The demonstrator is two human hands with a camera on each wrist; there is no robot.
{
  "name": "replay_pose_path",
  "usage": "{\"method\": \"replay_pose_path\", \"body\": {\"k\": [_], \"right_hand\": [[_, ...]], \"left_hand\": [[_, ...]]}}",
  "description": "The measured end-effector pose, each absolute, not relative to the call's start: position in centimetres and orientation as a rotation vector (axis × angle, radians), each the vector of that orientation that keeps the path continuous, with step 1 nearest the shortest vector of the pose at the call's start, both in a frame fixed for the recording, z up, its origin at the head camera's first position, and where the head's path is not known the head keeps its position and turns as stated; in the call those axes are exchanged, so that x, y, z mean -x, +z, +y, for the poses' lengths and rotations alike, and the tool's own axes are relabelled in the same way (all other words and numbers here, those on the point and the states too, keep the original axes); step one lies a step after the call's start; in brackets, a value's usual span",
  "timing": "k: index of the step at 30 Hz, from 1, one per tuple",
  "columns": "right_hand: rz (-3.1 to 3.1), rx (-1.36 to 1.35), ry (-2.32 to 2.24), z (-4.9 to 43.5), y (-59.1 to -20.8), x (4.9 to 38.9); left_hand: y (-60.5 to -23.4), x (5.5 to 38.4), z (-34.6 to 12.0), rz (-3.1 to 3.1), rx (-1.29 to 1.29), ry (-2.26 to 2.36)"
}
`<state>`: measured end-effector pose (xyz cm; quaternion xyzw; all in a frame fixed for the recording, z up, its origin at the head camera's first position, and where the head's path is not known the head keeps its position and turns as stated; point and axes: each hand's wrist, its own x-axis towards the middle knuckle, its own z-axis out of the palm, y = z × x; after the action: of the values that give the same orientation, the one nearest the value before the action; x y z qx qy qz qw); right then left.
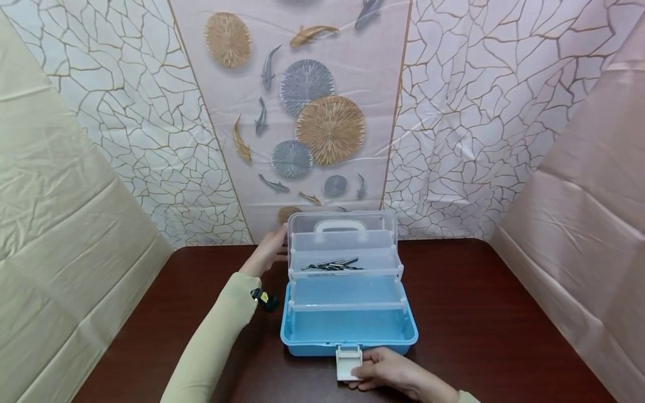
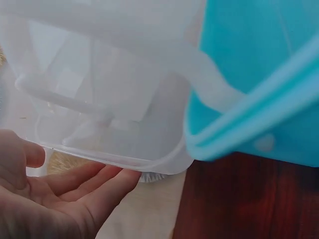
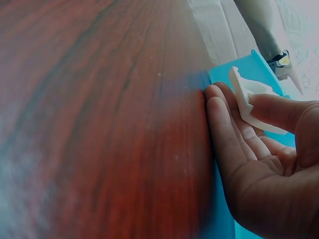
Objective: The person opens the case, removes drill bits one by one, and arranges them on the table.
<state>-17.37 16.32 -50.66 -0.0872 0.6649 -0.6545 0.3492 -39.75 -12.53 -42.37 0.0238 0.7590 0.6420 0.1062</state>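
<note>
A blue toolbox (image 1: 347,348) stands with its clear lid (image 1: 302,225) raised and its translucent trays (image 1: 347,307) spread in steps. Several dark metal drill bits (image 1: 332,265) lie in an upper tray. My left hand (image 1: 267,253) is at the left edge of the lid; in the left wrist view its fairly straight fingers (image 2: 107,186) touch the lid's outer side. At the front, my right hand (image 1: 388,369) pinches the lowered white latch (image 1: 347,365), thumb on its inner face. Beside the hand in the right wrist view, the latch (image 3: 244,97) stands out from the blue box.
The toolbox sits on a dark red wooden table (image 1: 478,324). Behind the table hangs a patterned cloth (image 1: 443,140), close to the raised lid. Beige cloth walls (image 1: 65,235) rise on both sides. A white handle (image 1: 340,225) is on the lid.
</note>
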Motion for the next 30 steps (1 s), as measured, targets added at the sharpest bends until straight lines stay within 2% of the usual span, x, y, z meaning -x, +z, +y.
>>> {"method": "replay_pose_path", "body": {"k": [11, 19, 30], "right_hand": [[1.715, 0.234, -1.699, 16.4, -50.4, 17.3], [1.682, 0.267, -1.689, 16.7, -50.5, 17.3], [1.681, 0.266, -1.682, 16.8, -50.5, 17.5]], "left_hand": [[-44.7, 39.9, -12.4, 2.321, -0.132, 1.753], [-46.3, 39.4, -12.0, 2.37, -0.028, 1.699], [-47.4, 39.2, -12.0, 2.434, -0.032, 1.622]]}}
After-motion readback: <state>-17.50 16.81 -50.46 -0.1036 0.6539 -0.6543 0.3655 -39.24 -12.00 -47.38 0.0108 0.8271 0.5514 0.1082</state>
